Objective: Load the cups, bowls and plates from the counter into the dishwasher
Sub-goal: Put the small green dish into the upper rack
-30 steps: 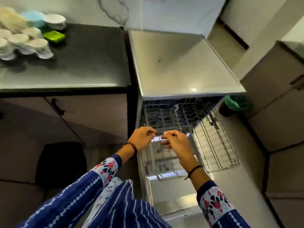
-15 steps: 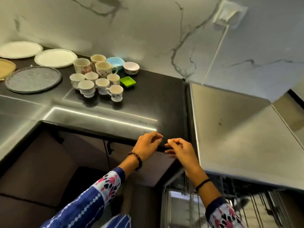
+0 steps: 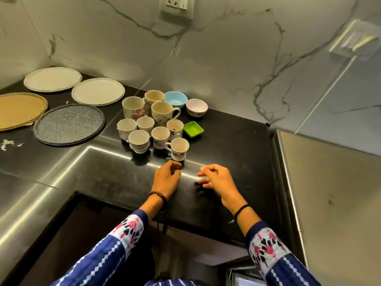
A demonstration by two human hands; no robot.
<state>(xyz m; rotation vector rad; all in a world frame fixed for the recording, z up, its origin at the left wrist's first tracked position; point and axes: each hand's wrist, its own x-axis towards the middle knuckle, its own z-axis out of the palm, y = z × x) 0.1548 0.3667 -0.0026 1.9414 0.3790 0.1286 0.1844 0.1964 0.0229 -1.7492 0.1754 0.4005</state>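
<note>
Several cups cluster on the black counter; the nearest small cup stands just beyond my left hand. Three taller mugs stand behind them, with a blue bowl, a white bowl and a green square dish. Several plates lie at the left: two white, a tan one, a speckled grey one. My right hand hovers beside the left. Both hands have loosely curled fingers and hold nothing. The dishwasher's steel top is at the right; its racks are out of view.
A marble wall with a socket backs the counter. The counter turns a corner at the left, with a dark cabinet front below. White crumbs lie at the far left edge.
The view rose from the dishwasher rack to the counter. Both hands left the rack and moved up and forward over the counter, close to the nearest cup.
</note>
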